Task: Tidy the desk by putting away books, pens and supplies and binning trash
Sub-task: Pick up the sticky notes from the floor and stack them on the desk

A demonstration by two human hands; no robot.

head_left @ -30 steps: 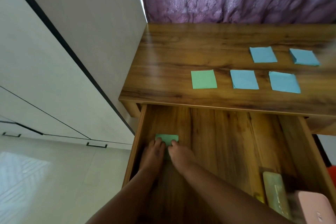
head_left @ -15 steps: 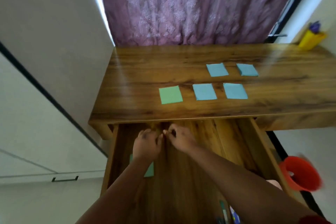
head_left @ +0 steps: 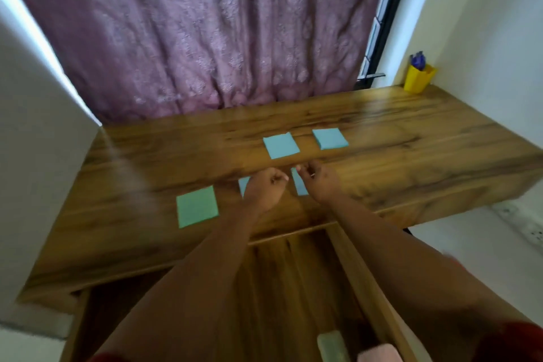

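Observation:
On the wooden desk (head_left: 411, 138) lie a green sticky-note pad (head_left: 197, 206) at the near left and two blue pads (head_left: 281, 145) (head_left: 330, 138) farther back. Two more blue pads lie in the near row, each mostly hidden: one (head_left: 242, 185) under my left hand (head_left: 264, 189), the other (head_left: 299, 186) under my right hand (head_left: 318, 182). Both hands hover over the desk with fingers curled, and nothing shows inside them. Whether they touch the pads I cannot tell.
The drawer (head_left: 363, 282) below the desk's front edge stands open, with a pale green item (head_left: 333, 345) and a pink item (head_left: 379, 357) at its near right. A yellow pen cup (head_left: 418, 79) stands at the far right corner. A purple curtain (head_left: 205, 38) hangs behind.
Both hands left the green pad in the drawer and rose up and forward onto the desk, over the near row of blue pads. The view tilted up.

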